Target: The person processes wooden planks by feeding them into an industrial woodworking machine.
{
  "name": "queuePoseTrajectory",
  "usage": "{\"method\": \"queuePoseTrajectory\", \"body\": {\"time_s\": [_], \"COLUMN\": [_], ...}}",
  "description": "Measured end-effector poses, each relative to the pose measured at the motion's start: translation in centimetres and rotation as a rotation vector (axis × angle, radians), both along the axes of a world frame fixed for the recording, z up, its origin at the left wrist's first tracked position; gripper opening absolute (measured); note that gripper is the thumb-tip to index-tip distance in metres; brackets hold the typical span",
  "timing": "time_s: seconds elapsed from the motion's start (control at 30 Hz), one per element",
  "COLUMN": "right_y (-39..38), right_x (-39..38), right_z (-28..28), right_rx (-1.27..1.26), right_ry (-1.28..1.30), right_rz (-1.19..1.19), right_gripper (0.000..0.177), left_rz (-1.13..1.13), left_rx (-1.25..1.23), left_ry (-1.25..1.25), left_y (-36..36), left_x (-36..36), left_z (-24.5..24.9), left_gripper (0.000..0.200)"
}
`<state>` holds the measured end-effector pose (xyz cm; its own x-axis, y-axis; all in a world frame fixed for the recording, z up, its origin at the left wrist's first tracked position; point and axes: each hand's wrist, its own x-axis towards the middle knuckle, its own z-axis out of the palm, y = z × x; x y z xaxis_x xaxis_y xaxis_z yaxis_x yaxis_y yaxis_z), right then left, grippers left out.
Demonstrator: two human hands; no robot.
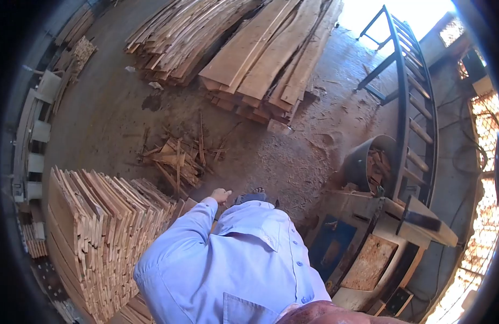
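Observation:
My left hand [221,195] extends from the light blue sleeve just ahead of my shirt, its fingers curled closed, with no object visible in them. Left of it stands a tall stack of short wooden boards [106,232], with a few board ends close to my sleeve. Scrap wood pieces [176,161] lie on the floor just beyond the hand. My right hand is out of view. A shoe tip [258,190] shows past the front of my shirt.
Long planks [265,51] lie piled ahead. On the right are a machine [346,243] with a blue panel, a bin [368,162] holding wood offcuts, and a dark metal roller frame [409,108]. Shavings [292,156] cover part of the floor.

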<state>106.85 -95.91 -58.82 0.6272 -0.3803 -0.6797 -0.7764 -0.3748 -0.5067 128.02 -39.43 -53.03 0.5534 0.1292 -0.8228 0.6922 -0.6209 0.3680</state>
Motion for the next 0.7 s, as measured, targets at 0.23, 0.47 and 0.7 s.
{"method": "queuePoseTrajectory", "body": {"time_s": [0.23,0.47,0.7], "right_y": [7.0,9.7,10.8], "right_x": [15.4,27.7,40.5], "right_z": [2.8,2.2,-3.4], "right_rx": [0.201,0.272,-0.088], "right_ry": [-0.259,-0.006,0.158], "right_rz": [-0.161,-0.154,0.413], "right_gripper": [0.037,0.047,0.056], "left_rz": [0.276,0.343,0.480], "left_rx": [-0.048,-0.092,-0.193], "left_ry": [-0.003,-0.114,-0.137], "left_y": [6.5,7.1,8.1], "left_x": [5.9,13.7,19.1], "left_z": [-0.6,-1.8,-3.5], "left_gripper": [0.056,0.051,0.051]}}
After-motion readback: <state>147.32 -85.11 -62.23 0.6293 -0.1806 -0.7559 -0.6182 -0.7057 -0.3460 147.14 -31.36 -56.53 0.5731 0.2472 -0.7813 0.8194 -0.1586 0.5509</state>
